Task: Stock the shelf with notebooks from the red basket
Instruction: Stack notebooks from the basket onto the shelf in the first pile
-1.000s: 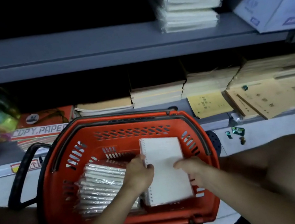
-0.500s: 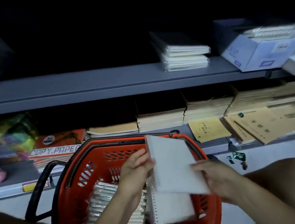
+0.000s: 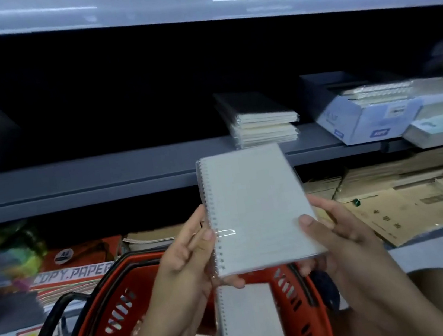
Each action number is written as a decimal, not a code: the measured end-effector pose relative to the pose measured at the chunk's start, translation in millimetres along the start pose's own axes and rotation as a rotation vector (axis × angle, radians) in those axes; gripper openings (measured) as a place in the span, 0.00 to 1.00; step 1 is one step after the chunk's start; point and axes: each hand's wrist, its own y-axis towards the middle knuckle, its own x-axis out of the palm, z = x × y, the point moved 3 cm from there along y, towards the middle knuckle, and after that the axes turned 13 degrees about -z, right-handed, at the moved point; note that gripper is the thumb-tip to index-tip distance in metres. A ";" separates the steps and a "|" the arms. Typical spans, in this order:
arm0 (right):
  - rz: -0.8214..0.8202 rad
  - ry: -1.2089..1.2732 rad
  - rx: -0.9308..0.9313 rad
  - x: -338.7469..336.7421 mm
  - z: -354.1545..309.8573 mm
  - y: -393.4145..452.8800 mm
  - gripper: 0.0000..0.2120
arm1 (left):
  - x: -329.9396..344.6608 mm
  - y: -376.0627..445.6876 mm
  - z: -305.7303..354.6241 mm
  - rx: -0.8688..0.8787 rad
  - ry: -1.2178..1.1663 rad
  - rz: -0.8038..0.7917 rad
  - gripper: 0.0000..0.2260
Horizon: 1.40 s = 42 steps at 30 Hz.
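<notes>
Head view: left hand (image 3: 187,254) and right hand (image 3: 337,232) both grip one spiral notebook (image 3: 257,208), thumbs on the cover and other fingers curled under its lower edge, raised above the red basket (image 3: 116,319). Notebook's long axis runs away from the fingertips, toward the grey shelf (image 3: 102,176) beyond and above them. Bare shelf lies beyond the left fingers, the stacked notebooks (image 3: 261,125) beyond the right; neither hand looks clearly nearer.
</notes>
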 end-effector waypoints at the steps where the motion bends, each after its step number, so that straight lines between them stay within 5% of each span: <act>1: 0.031 0.010 -0.023 -0.8 -1.3 2.6 0.15 | 0.3 4.7 -0.7 0.011 0.009 0.023 0.20; 10: 0.111 0.049 -0.121 -23.6 -10.3 30.8 0.20 | 3.5 46.0 -3.5 0.015 0.042 0.054 0.19; 16: 0.145 0.013 -0.184 -43.4 -43.4 73.3 0.14 | 14.8 97.5 15.3 0.126 0.126 0.138 0.25; 23: 0.132 -0.028 -0.230 -58.0 -80.9 151.8 0.13 | 24.1 180.2 50.5 0.220 0.263 0.200 0.17; 29: 0.109 0.000 -0.062 -68.0 -73.9 209.9 0.11 | 5.6 221.4 45.6 0.187 0.336 0.370 0.07; 34: 0.112 -0.161 -0.069 -79.0 -59.4 189.8 0.22 | 7.9 198.1 33.8 0.232 0.455 0.371 0.12; 42: 0.300 -0.254 -0.274 -84.7 -48.7 199.4 0.11 | 6.1 217.2 21.1 0.332 0.642 0.462 0.10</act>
